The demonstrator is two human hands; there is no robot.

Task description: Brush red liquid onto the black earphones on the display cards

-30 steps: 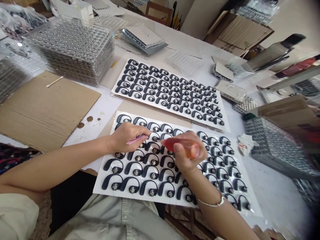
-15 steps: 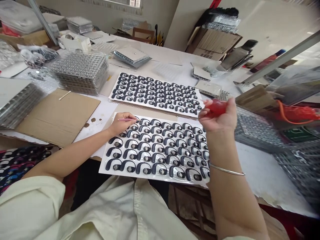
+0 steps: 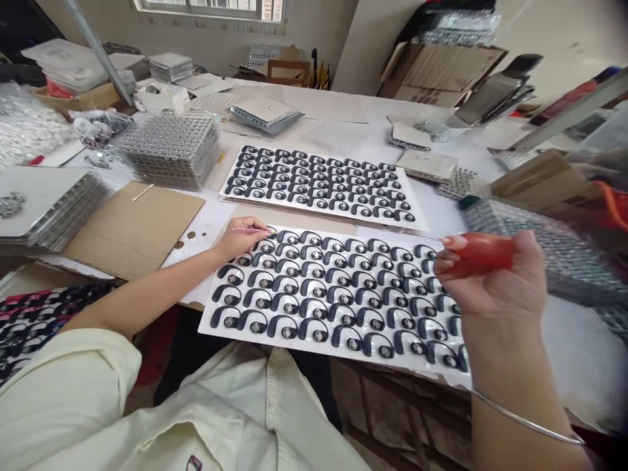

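Observation:
My left hand is closed in a pinch around a thin pink stick, whose tip meets a piece at the far left corner of the near sheet. That white sheet bears rows of black ear-hook-shaped pieces, each with a small round metallic part. Raised over the sheet's right side, my right hand has its fingers wrapped round a red bottle, held on its side with the narrow end to the left. Behind lies a second white sheet carrying similar black pieces.
Stacks of clear trays stand at the back left, beside a cardboard sheet with a cotton swab on it. More trays and a carton occupy the right. Metal posts rise at both sides.
My right hand, with the red bottle, has moved right and nearer to me, showing more of the near sheet. The left hand keeps its place at the sheet's corner. The view has tilted slightly.

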